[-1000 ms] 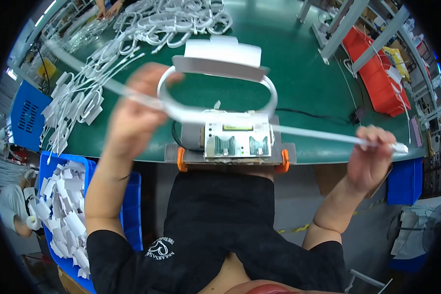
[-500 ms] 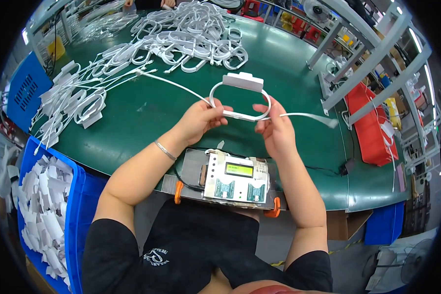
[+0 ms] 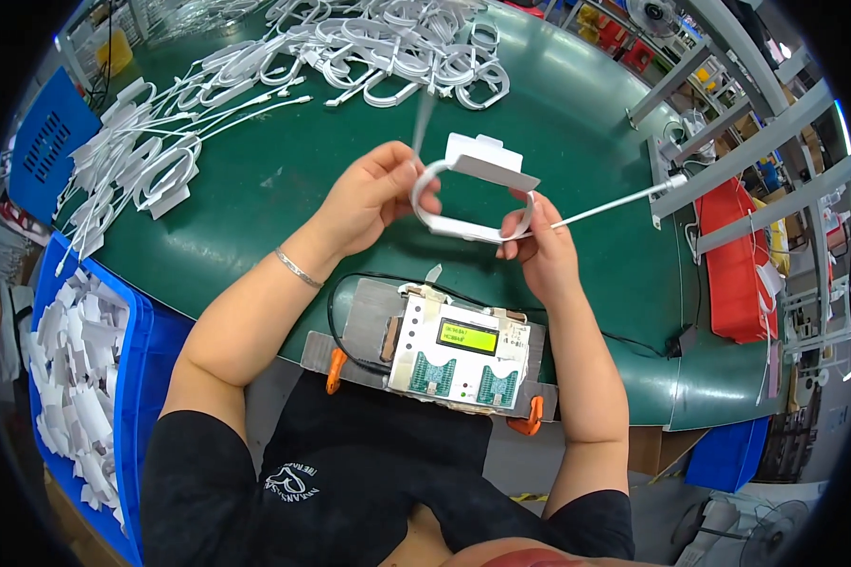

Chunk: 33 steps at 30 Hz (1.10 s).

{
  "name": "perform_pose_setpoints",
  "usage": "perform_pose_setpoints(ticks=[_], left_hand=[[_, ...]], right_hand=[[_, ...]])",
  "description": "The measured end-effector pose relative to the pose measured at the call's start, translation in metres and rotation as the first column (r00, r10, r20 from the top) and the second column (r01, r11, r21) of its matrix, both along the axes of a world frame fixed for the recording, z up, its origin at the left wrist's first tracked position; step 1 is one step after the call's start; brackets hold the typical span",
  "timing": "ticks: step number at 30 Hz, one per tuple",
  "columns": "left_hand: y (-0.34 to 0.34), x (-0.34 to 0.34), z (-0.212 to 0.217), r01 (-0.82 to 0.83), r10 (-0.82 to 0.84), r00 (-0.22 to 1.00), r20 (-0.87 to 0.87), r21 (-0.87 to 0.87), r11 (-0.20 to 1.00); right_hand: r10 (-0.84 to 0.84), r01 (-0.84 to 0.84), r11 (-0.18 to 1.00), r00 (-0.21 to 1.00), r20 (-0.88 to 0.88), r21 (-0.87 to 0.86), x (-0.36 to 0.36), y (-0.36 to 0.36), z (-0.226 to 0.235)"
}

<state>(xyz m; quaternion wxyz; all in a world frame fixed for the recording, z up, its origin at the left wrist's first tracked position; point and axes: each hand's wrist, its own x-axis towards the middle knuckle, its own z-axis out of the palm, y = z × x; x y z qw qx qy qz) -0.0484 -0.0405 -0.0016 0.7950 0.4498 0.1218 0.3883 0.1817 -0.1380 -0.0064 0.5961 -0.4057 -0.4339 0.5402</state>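
Note:
Above the green table I hold a coiled white cable [image 3: 463, 231] with a folded white paper sleeve [image 3: 490, 161] on its far side. My left hand [image 3: 376, 194] pinches the coil's left end, where one cable end points away from me in a motion blur. My right hand [image 3: 545, 248] grips the right end; from it the other cable end stretches right to a white connector. Just below my hands sits a white tester box [image 3: 459, 352] with a lit yellow-green display and two green circuit boards, on a metal plate [image 3: 364, 317] with orange clamps at its front corners.
A heap of coiled white cables [image 3: 388, 57] lies at the far side. More cables [image 3: 156, 170] spread at the left, near a blue panel [image 3: 43, 156]. A blue bin [image 3: 147, 378] holds white paper pieces. At right stand a grey metal frame [image 3: 728, 180] and a red tray [image 3: 733, 265].
The coil has tilted and turned, its sleeve side now lower at right. My left hand has risen slightly, and its cable end has swung from leftward to away. The whole view has shifted a little.

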Motion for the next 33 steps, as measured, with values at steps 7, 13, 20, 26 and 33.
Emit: perform_pose_setpoints(ticks=[7,13,20,26,33], left_hand=[[0.003,-0.007,0.001,0.238,-0.238,0.971,0.01,-0.009,0.971],[-0.003,-0.011,0.012,0.387,-0.387,0.922,-0.013,0.043,0.921],[-0.003,-0.015,0.012,0.583,-0.583,0.812,-0.018,-0.006,0.812],[-0.001,-0.014,0.002,0.733,-0.725,0.679,-0.111,0.065,0.677],[-0.004,-0.011,0.007,0.651,-0.619,0.736,-0.276,0.036,0.758]], right_hand=[[0.035,-0.048,0.976,0.997,0.063,0.212,0.006,-0.005,0.006],[-0.02,-0.063,0.974,0.932,0.361,0.217,0.005,-0.017,0.02],[-0.001,-0.095,0.977,0.894,0.447,0.19,0.005,-0.02,0.018],[0.031,-0.145,0.974,0.842,0.539,0.172,0.006,-0.029,0.031],[-0.014,-0.106,0.977,0.832,0.554,0.185,0.003,-0.025,0.034]])
